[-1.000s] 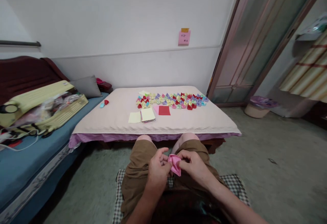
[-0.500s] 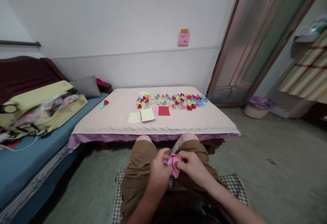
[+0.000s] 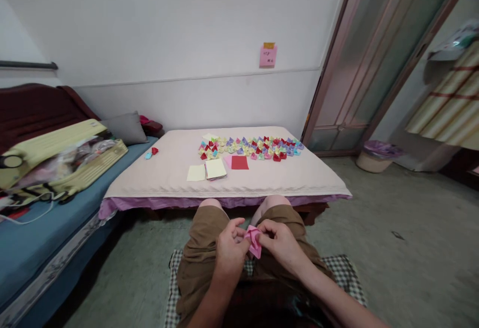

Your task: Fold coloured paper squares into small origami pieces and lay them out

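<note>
Above my lap, a pink folded paper piece [image 3: 254,242] is pinched between both hands. My left hand [image 3: 232,243] grips its left side with thumb and fingers, the forefinger raised a little. My right hand [image 3: 279,241] pinches the right edge, its thumb against the folds. Part of the paper is hidden behind the fingers. Beyond my knees, on the covered bed, lie a stack of pale yellow paper squares [image 3: 216,168], a single yellow sheet [image 3: 196,173] and a red paper square [image 3: 240,162]. Several small folded paper pieces [image 3: 258,146] in many colours spread out behind them.
The bed's pale cover [image 3: 149,178] ends just past my knees. A red and a blue folded piece [image 3: 148,155] lie at its left. An open yellow suitcase [image 3: 86,163] rests on the blue bed at left. A lined bin [image 3: 377,156] stands at right.
The pink paper has shifted and turned slightly between my fingers. My left hand has moved a little to the left, its grip loosening slightly; the right hand stays nearly in place.
</note>
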